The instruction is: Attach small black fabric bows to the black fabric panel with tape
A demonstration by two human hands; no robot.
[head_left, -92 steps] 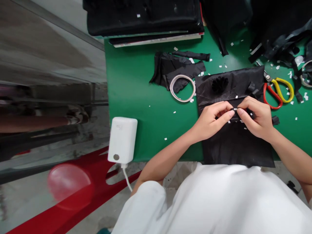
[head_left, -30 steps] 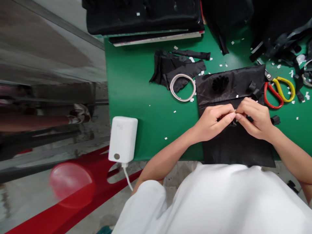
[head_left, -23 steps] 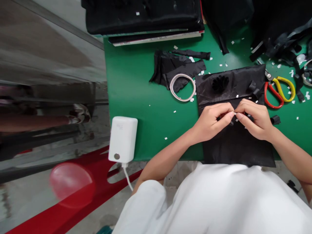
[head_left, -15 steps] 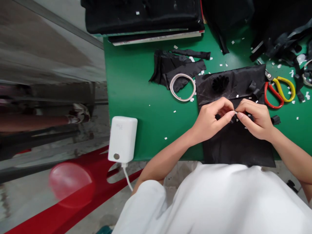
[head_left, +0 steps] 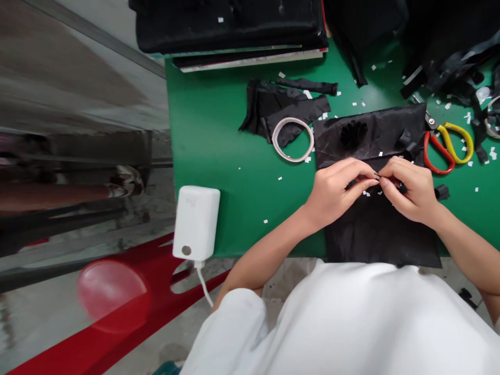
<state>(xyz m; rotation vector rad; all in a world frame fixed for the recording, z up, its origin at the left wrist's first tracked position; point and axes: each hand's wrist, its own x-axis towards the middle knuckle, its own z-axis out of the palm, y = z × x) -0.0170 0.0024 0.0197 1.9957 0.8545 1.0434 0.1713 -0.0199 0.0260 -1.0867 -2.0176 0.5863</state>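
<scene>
My left hand (head_left: 338, 186) and my right hand (head_left: 408, 188) meet fingertip to fingertip over a black cloth (head_left: 378, 234) on the green table. Thumb and forefinger of each are pinched on a small black fabric piece (head_left: 377, 176), of which only a sliver shows. Behind the hands, a dark ruffled fabric flower (head_left: 353, 134) lies on the cloth. Small black fabric curls (head_left: 405, 137) sit near my right hand, and another fabric curl (head_left: 442, 192) rests right of it. White paper bits (head_left: 366, 193) lie under the fingers.
A roll of tape (head_left: 292, 139) lies left of the cloth, partly over black fabric scraps (head_left: 287, 107). Scissors with red and yellow handles (head_left: 445, 140) lie at its right. A white power bank (head_left: 197, 223) with a cable stands at the left edge. Stacked black fabric (head_left: 230, 26) lies behind.
The white bit between my fingertips no longer shows; a dark sliver is seen there now. My left fingers have straightened and flattened slightly. Both hands stay in nearly the same place.
</scene>
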